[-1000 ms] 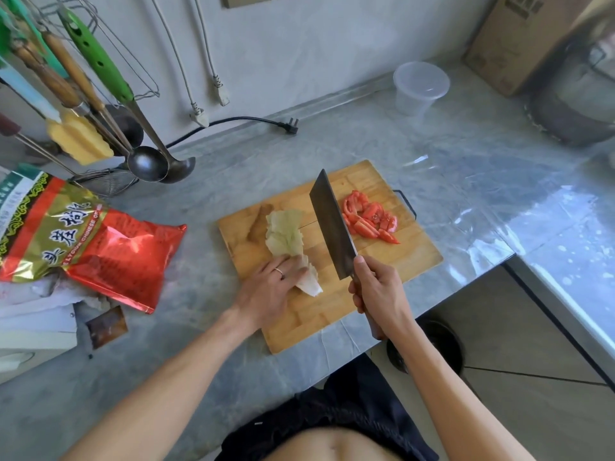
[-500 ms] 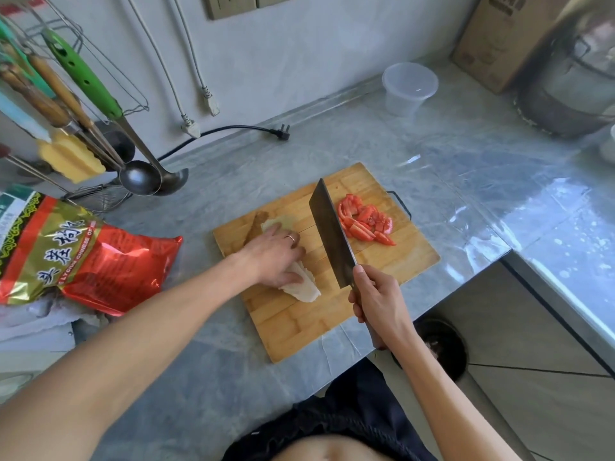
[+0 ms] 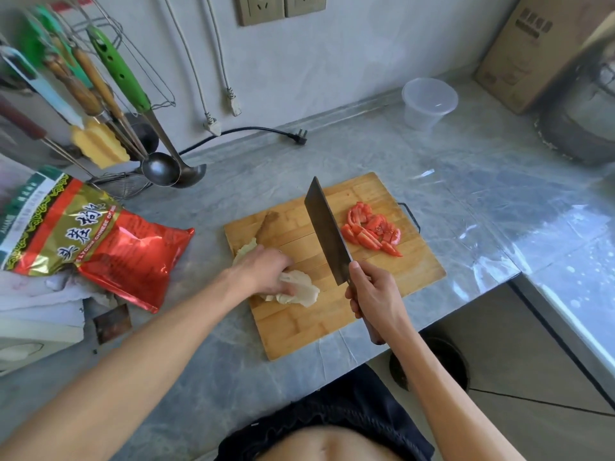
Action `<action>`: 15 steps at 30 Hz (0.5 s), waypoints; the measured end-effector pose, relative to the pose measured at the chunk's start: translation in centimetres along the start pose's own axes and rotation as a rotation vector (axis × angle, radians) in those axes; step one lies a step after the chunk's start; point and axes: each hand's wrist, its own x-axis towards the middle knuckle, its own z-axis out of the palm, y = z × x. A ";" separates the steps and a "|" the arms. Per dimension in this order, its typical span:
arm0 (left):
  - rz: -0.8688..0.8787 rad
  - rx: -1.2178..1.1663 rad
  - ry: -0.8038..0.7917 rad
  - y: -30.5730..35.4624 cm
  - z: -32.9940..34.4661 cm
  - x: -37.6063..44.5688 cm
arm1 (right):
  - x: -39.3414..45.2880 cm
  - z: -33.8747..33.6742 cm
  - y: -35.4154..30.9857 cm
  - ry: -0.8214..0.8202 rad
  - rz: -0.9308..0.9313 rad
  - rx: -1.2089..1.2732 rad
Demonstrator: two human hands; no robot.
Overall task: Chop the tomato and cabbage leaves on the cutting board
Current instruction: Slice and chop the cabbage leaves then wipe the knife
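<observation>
A wooden cutting board (image 3: 412, 264) lies on the grey counter. Red tomato pieces (image 3: 372, 232) sit in a pile on its right half. Pale cabbage leaves (image 3: 301, 291) lie on its left edge, bunched under my left hand (image 3: 266, 271), which grips them from above. My right hand (image 3: 374, 294) holds a cleaver (image 3: 327, 232) by the handle. The blade stands on edge over the middle of the board, between the leaves and the tomato. I cannot tell whether the blade touches the board.
A red and gold snack bag (image 3: 90, 237) lies left of the board. Ladles and utensils (image 3: 159, 168) hang at the back left. A clear plastic tub (image 3: 427, 101) stands at the back right near a cardboard box (image 3: 532, 51). A black plug (image 3: 298, 136) lies behind the board.
My left hand has moved to the board's left edge and gathered the cabbage leaves into a bunch. The cleaver has stayed upright over the board's middle.
</observation>
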 end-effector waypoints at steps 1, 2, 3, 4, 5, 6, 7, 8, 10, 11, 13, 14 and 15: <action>-0.041 -0.093 0.013 0.1 0.1 0.0 | 0.2 0.0 0.0 -0.007 -0.001 -0.002; -0.092 -0.220 0.038 0.1 0.2 0.2 | 0.4 -0.1 -0.2 -0.020 -0.001 -0.002; -0.159 -0.379 0.082 0.2 0.2 0.2 | 1.0 -0.3 -0.5 -0.052 -0.016 -0.012; -0.212 -0.520 0.120 0.2 0.2 0.5 | 1.5 -0.5 -0.8 -0.074 -0.028 -0.025; -0.263 -0.635 0.156 0.3 0.0 0.6 | 1.9 -0.8 -1.0 -0.092 -0.037 -0.038; -0.320 -0.701 0.182 0.3 0.0 0.9 | 2.8 -1.2 -1.4 -0.125 -0.051 -0.057; -0.344 -0.704 0.181 0.4 0.3 0.9 | 3.1 -1.3 -1.5 -0.131 -0.064 -0.067; -0.362 -0.655 0.191 0.4 0.5 1.0 | 3.6 -1.6 -1.7 -0.143 -0.073 -0.078; -0.410 -0.587 0.254 0.5 1.5 0.9 | 4.6 -2.0 -1.8 -0.178 -0.088 -0.091; -0.434 -0.590 0.297 0.5 1.7 0.7 | 5.1 -2.3 -1.8 -0.193 -0.098 -0.093; -0.462 -0.596 0.367 0.7 1.7 0.5 | 5.8 -2.7 -1.8 -0.212 -0.110 -0.091; -0.458 -0.590 0.387 0.9 1.6 0.6 | 6.0 -2.9 -1.7 -0.218 -0.116 -0.091; -0.450 -0.588 0.393 1.2 1.4 0.9 | 6.3 -3.0 -1.6 -0.225 -0.119 -0.093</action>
